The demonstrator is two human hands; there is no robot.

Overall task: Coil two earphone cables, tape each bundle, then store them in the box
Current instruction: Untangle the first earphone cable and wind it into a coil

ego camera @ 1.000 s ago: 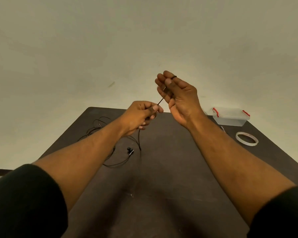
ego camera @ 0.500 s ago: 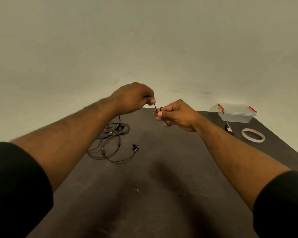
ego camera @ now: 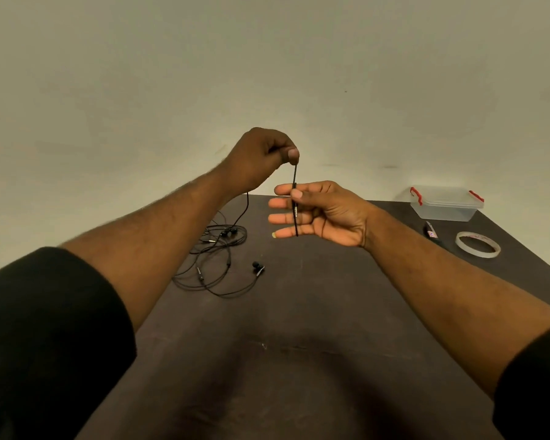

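Between your raised hands, a black earphone cable (ego camera: 295,198) runs taut and nearly upright. Your left hand (ego camera: 261,157) pinches its upper end between thumb and curled fingers; your right hand (ego camera: 324,214) pins it under the thumb across nearly straight, spread fingers (ego camera: 283,203). From your left hand the cable drops to a loose tangle of earphones (ego camera: 218,255) on the dark counter (ego camera: 299,360). Far right stand a lidded clear plastic box with red clips (ego camera: 445,203), a tape roll (ego camera: 478,245) and a small dark object (ego camera: 431,230) I cannot identify.
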